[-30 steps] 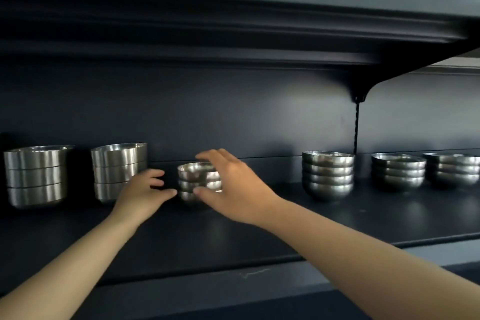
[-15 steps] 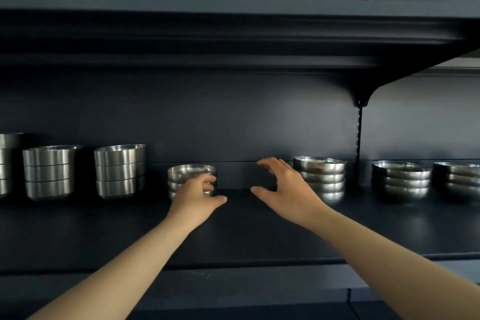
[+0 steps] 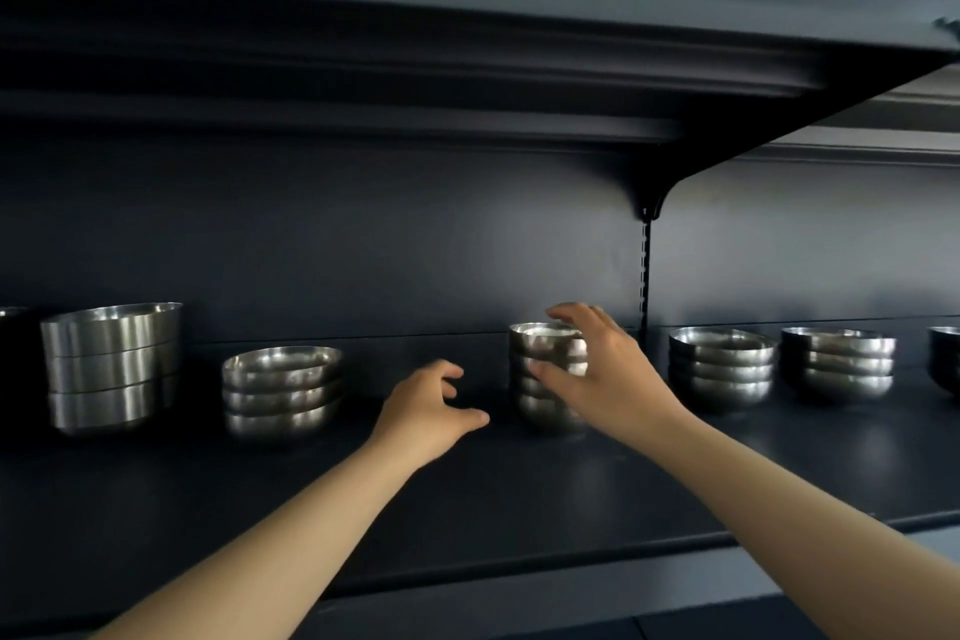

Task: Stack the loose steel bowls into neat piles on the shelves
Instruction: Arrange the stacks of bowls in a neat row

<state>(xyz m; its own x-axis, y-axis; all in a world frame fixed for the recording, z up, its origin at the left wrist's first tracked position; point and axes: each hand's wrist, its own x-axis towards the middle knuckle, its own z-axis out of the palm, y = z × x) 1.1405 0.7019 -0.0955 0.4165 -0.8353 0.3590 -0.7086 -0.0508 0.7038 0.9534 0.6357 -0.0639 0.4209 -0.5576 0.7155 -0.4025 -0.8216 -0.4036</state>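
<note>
A pile of several small steel bowls (image 3: 540, 382) stands mid-shelf. My right hand (image 3: 602, 374) cups its upper part, with the thumb on the front of the bowls and the fingers arched over the top rim. My left hand (image 3: 428, 408) hovers just left of that pile over the dark shelf (image 3: 467, 494). Its fingers are loosely curled and it holds nothing. Further left sits a low pile of three wider bowls (image 3: 283, 390).
A tall stack of straight-sided bowls (image 3: 111, 366) stands at the far left. Two more bowl piles (image 3: 722, 366) (image 3: 839, 361) stand to the right of the shelf upright (image 3: 644, 270). An upper shelf (image 3: 467, 47) hangs close overhead.
My right hand has moved right from open air onto the pile of small bowls. My left hand has left the low wide pile and followed to the right. The view has shifted right.
</note>
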